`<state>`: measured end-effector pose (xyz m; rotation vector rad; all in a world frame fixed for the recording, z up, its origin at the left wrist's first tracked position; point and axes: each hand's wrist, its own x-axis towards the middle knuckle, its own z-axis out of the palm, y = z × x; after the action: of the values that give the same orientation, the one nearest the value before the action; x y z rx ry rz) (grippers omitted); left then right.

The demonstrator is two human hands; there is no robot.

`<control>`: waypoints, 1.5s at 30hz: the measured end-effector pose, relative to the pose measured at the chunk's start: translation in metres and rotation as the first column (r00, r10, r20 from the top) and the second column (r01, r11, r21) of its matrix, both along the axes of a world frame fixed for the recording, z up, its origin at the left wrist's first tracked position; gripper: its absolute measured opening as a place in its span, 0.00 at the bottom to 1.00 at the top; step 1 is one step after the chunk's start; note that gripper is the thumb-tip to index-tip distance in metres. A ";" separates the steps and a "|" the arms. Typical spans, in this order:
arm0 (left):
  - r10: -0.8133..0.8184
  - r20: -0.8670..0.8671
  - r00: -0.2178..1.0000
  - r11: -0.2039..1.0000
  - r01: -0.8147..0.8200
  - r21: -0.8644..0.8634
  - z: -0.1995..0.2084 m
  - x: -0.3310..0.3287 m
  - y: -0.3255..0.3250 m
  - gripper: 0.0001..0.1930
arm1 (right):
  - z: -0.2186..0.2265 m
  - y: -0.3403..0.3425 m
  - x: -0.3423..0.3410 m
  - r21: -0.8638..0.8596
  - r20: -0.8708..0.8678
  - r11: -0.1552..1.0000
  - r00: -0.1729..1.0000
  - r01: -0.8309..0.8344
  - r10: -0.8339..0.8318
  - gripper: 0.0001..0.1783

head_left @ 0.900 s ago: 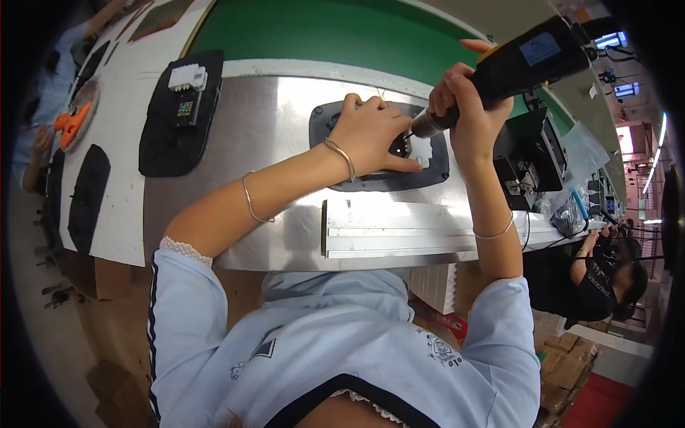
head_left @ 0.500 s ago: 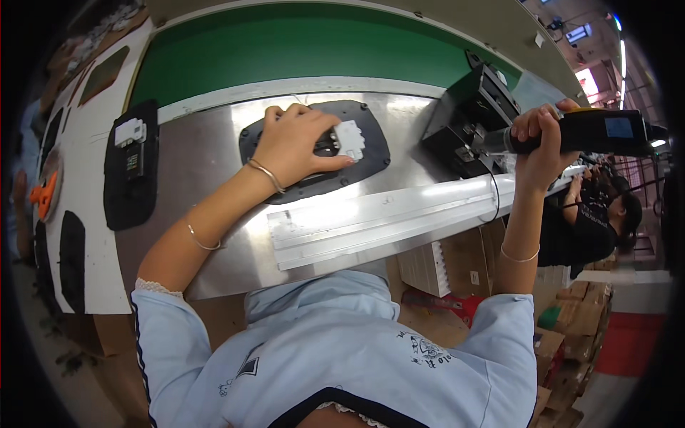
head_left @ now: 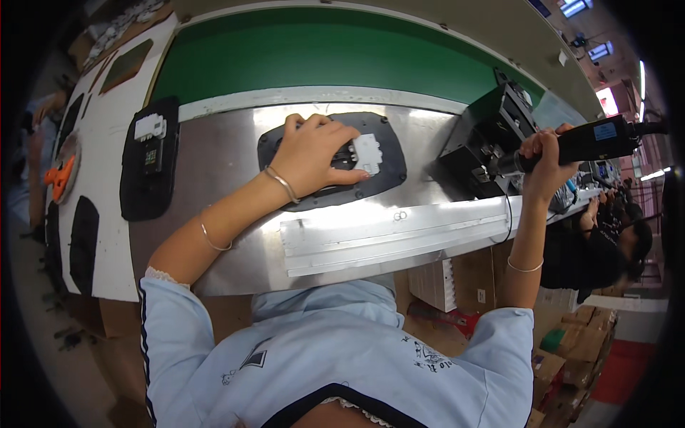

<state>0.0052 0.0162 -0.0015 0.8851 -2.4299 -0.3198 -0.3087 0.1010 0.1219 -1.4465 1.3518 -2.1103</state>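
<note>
On the metal worktop lies a black rounded panel (head_left: 385, 128) with a white plastic piece (head_left: 368, 155) and a dark part partly covered by my fingers. My left hand (head_left: 314, 153) grips this part from above, thumb and fingertips at the edge of the white piece. Held level in my right hand (head_left: 546, 160) is a black electric screwdriver (head_left: 592, 143), fingers wrapped round its front end. Its metal nose points left at the front of a black box-shaped machine (head_left: 481, 135); whether they touch, I cannot tell.
A second black panel (head_left: 132, 192) with a white piece lies left. A white board beyond it carries an orange clamp-like tool (head_left: 61, 175). White metal strips (head_left: 392, 232) run along the near edge, crossed by a thin cable. A green surface (head_left: 300, 53) lies behind; another person (head_left: 599, 250) works right.
The whole view has shifted slightly. My right hand has turned the screwdriver a little and its nose is slightly nearer the machine's front. My left hand keeps its place on the panel.
</note>
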 end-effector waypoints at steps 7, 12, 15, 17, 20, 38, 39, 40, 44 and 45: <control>0.003 0.034 0.999 1.000 -0.002 -0.010 0.000 0.002 -0.001 0.31 | 0.006 0.008 0.070 0.063 -0.016 0.979 0.981 -0.193 0.195 0.22; -0.006 0.008 1.000 1.000 0.006 -0.024 -0.003 0.000 -0.001 0.30 | -0.005 -0.022 0.130 0.008 0.037 0.881 0.880 -0.474 0.473 0.18; -0.006 0.004 1.000 1.000 0.006 -0.009 -0.003 -0.001 0.000 0.30 | -0.012 -0.041 0.157 0.026 0.050 0.861 0.861 -0.508 0.507 0.14; -0.007 -0.002 1.000 1.000 0.007 -0.014 -0.003 -0.001 0.000 0.30 | -0.016 -0.047 0.167 0.067 0.052 0.853 0.855 -0.518 0.515 0.13; -0.004 -0.014 1.000 1.000 0.003 -0.023 -0.005 -0.001 0.001 0.30 | -0.022 -0.051 0.171 0.070 0.060 0.835 0.838 -0.546 0.543 0.14; 0.007 -0.005 1.000 1.000 -0.007 -0.022 -0.007 -0.002 0.001 0.30 | -0.033 -0.057 0.166 0.080 0.080 0.819 0.823 -0.568 0.562 0.15; 0.008 -0.027 1.000 0.999 -0.009 -0.035 -0.007 -0.003 0.001 0.30 | -0.033 -0.057 0.167 0.080 0.079 0.818 0.822 -0.570 0.565 0.15; 0.011 -0.027 1.000 0.999 -0.012 -0.036 -0.008 -0.003 0.001 0.30 | -0.033 -0.056 0.168 0.080 0.085 0.821 0.824 -0.566 0.560 0.15; 0.009 -0.009 1.000 1.000 -0.009 -0.017 -0.007 -0.004 0.003 0.29 | -0.035 -0.054 0.169 0.076 0.073 0.818 0.822 -0.570 0.565 0.14; 0.006 -0.011 1.000 1.000 -0.006 -0.009 -0.007 -0.004 0.003 0.29 | -0.036 -0.054 0.169 0.073 0.071 0.817 0.820 -0.571 0.567 0.14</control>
<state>0.0011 0.0192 -0.0089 0.8838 -2.4167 -0.3101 -0.1396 0.0469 0.0862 -1.5126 0.8319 -1.6515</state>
